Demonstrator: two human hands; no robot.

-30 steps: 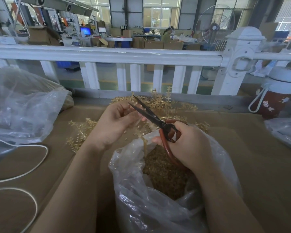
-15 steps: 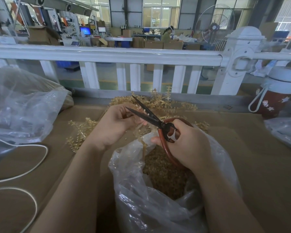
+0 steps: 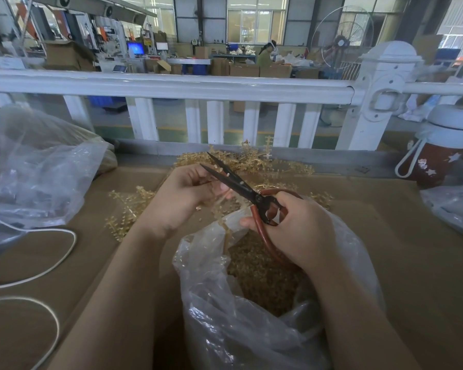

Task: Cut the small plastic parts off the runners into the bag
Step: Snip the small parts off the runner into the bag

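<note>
My left hand (image 3: 182, 194) pinches a thin yellowish runner (image 3: 221, 214) that hangs down over the mouth of a clear plastic bag (image 3: 225, 329). The bag holds a heap of small amber cut parts (image 3: 262, 276). My right hand (image 3: 302, 231) grips the red handles of black-bladed scissors (image 3: 233, 180). Their blades stand a little apart, just above and beside my left fingertips and the runner's top. A pile of uncut runners (image 3: 254, 162) lies behind my hands, and more runners (image 3: 129, 206) lie to the left.
The brown table (image 3: 412, 263) ends at a white railing (image 3: 225, 86). A large clear bag (image 3: 38, 166) sits at the left, with a white cord (image 3: 62, 252) below it. A red bottle with a white lid (image 3: 439, 148) and another bag (image 3: 455, 206) are at the right.
The scissors opened wide half a second ago and have now narrowed over the runner. My left hand has shifted the runner slightly. The bag has not moved.
</note>
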